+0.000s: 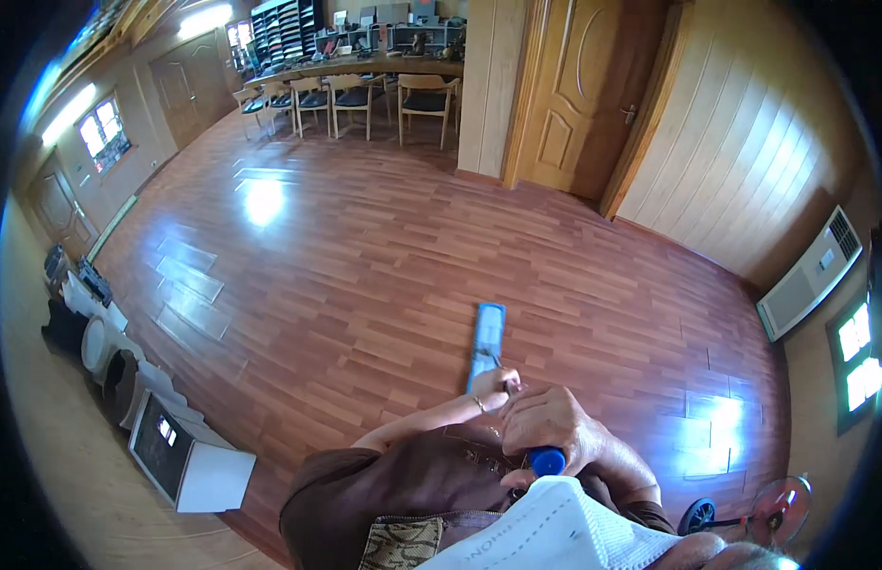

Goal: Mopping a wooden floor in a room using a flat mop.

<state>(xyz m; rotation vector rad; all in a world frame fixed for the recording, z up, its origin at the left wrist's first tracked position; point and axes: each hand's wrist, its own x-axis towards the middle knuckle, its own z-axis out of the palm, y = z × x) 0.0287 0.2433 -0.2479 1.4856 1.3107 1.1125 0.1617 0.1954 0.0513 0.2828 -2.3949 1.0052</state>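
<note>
A flat mop with a long blue pad (489,330) lies on the wooden floor ahead of me. Its pole runs back from the pad toward my chest. My left hand (493,384), with a bracelet at the wrist, is closed round the lower part of the pole. Nearer to me, my right hand (553,426) wraps round the top of the handle, and the blue end cap (547,462) sticks out below the fist. Most of the pole between them is hidden by the hands.
Wooden chairs (350,95) line a long counter (365,66) at the back. A closed door (579,95) stands at the far right. Along the right wall are a white air conditioner (812,271) and a fan (779,510). A black-and-white box-shaped unit (216,478) sits near left.
</note>
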